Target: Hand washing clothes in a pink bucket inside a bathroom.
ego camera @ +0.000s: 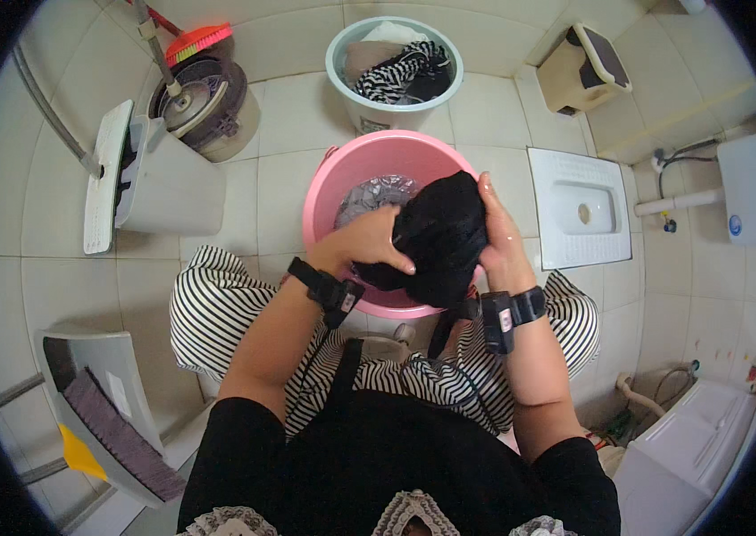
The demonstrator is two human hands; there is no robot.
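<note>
Over a pink plastic bucket [314, 208] a black cloth [445, 234] is bunched between both of my hands. My left hand [374, 241] grips its left side, thumb across the front, the fingers partly hidden. Against the right side of the cloth presses my right hand [502, 231], its fingers pointing up along the edge. Water and a greyish cloth or film [374, 197] show inside the bucket. Just behind stands a light blue tub [378, 114] with a black-and-white striped cloth [391, 77], a beige cloth and a white cloth in it.
A squat toilet [582, 208] lies in the floor at the right. To the left are a grey bin [177, 181], a mop bucket [234, 127] and a red brush [200, 41]. A beige step stool [579, 70] stands back right, a broom with dustpan [110, 415] lower left, a white appliance [686, 449] lower right.
</note>
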